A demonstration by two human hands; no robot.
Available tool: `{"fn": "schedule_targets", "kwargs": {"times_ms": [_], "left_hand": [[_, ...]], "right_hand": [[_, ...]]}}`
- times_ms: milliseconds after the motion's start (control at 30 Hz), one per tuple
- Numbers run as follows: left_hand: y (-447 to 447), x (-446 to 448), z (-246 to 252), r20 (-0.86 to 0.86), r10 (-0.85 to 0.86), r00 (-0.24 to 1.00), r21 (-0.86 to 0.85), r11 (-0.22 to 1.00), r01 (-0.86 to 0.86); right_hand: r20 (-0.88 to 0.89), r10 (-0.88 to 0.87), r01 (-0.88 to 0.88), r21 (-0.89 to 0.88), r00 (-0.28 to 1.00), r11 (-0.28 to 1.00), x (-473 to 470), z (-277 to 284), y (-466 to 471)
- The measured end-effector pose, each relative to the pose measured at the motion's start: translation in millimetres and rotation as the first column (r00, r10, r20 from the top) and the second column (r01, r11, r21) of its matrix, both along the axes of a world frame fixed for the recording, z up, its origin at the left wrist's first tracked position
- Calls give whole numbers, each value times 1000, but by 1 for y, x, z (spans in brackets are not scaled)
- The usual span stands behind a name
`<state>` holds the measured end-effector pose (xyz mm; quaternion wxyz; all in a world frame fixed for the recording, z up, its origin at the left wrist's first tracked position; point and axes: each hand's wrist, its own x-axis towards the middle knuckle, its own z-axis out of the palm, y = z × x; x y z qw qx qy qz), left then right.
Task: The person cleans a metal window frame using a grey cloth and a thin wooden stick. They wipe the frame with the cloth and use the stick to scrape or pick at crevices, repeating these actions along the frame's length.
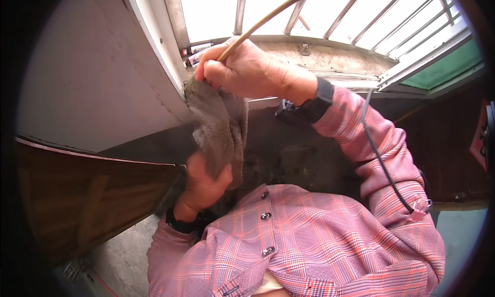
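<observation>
My right hand [247, 70] is raised at the window, its fingers closed around a thin wooden stick [267, 20] that slants up towards the window bars. From under that hand a brown terry cloth [216, 119] hangs in folds; whether the right fingers also pinch its top, or the stick runs into it, is hidden. Lower down, my left hand [205, 184] grips the bottom of the cloth, thumb on the near side. The upper end of the cloth lies against the corner of the window frame [176, 64].
Two small tubes or bottles [198, 49] lie at the sill's left end. A clear knob-like object [304, 49] sits on the worn windowsill [340, 59]. Metal bars [344, 12] cross the window. A pale panel [100, 72] stands left, above a wooden surface [96, 196]. A dark cable [381, 161] runs along my right sleeve.
</observation>
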<state>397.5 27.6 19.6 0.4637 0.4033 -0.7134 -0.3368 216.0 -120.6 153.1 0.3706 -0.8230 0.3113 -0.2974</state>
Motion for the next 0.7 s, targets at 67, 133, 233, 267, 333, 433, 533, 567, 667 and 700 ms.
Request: {"fn": "schedule_targets", "kwargs": {"times_ms": [67, 133, 233, 267, 333, 433, 533, 567, 667, 700], "left_hand": [[0, 0, 0, -45, -16, 999, 63, 998, 19], [0, 3, 0, -38, -73, 997, 93, 993, 76], [-5, 2, 5, -65, -184, 981, 122, 974, 191], [-8, -4, 9, -161, -187, 969, 145, 967, 211], [-13, -8, 16, -258, -197, 946, 158, 957, 242], [-18, -4, 23, -240, -223, 945, 133, 957, 259], [-19, 1, 27, -183, -233, 955, 104, 961, 255], [-19, 1, 29, -176, -221, 959, 100, 965, 241], [-10, -3, 32, -265, -162, 951, 143, 968, 205], [-8, -6, 33, -309, -138, 941, 162, 967, 195]], "right_hand": [[-13, 42, -41, 41, 999, 998, -5, 1, -1], [-57, -35, 46, 209, 998, 977, -23, 9, 3], [-104, -125, 144, 202, 987, 969, -68, 22, 10], [-121, -163, 187, 225, 979, 956, -79, 25, 15], [-121, -152, 176, 219, 981, 960, -96, 16, 19], [62, -206, 177, 316, 976, 932, -105, -1, 30], [290, -339, 178, 463, 895, 868, -119, -11, 45], [346, -355, 147, 504, 869, 851, -121, -14, 48], [507, -377, -4, 600, 775, 800, -123, -33, 55], [565, -381, -68, 617, 732, 784, -122, -39, 55]]}}
